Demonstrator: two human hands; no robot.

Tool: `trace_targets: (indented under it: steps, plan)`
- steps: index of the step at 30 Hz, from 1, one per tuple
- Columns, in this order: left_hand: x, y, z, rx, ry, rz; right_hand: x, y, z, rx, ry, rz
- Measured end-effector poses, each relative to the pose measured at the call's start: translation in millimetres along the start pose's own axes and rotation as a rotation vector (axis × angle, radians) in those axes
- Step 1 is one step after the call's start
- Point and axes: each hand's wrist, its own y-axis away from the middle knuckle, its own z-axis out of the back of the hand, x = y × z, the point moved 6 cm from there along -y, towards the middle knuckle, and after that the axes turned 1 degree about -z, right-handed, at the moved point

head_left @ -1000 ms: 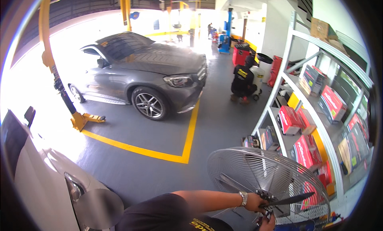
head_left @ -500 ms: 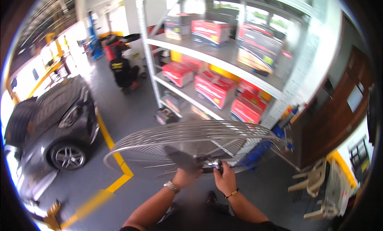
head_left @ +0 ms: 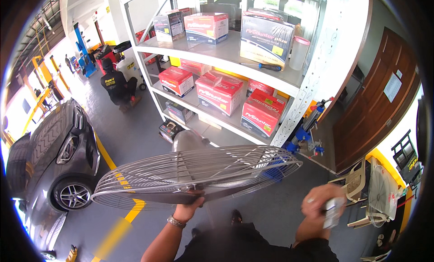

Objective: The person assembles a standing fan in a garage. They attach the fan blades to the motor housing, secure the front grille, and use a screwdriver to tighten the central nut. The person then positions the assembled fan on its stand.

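A large fan (head_left: 253, 159) with a round grey wire guard lies tilted in front of me, its dark blades showing behind the wires. At its near side my left hand (head_left: 187, 210) is closed around a dark blade (head_left: 169, 198) close to the hub. The fan's grey motor housing (head_left: 187, 141) sticks out on the far side. Apart from the fan, out to the right, my right hand (head_left: 318, 203) is closed on a silver metal tool (head_left: 333, 213); both are smeared by motion, and the tool's exact kind cannot be made out.
Beyond the fan stands a metal shelf (head_left: 190, 48) with several boxes and a screwdriver (head_left: 262, 66). A dark car (head_left: 54, 158) is parked left, near a yellow floor line (head_left: 106, 153). A person (head_left: 116, 83) crouches farther back. Plastic chairs (head_left: 355, 183) and a wire guard (head_left: 382, 194) stand right.
My right hand has left the fan's hub and swung right with the silver tool. My left hand stays on the blade, and the fan has shifted left in view.
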Motion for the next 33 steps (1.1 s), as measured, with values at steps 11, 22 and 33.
trace_targets:
  steps: [11, 22, 33]
  plan:
    - [-10, 2, -13, -0.125, 0.016, -0.01, -121, -159, 194, -0.214, 1.198, -0.265]
    - [-3, 10, -5, -0.311, -0.081, -0.058, -245, -300, 259, 0.118, 1.64, -0.242]
    - [4, 11, -5, -0.36, 0.076, -0.025, -261, -325, 275, 0.029, 1.864, 0.012]
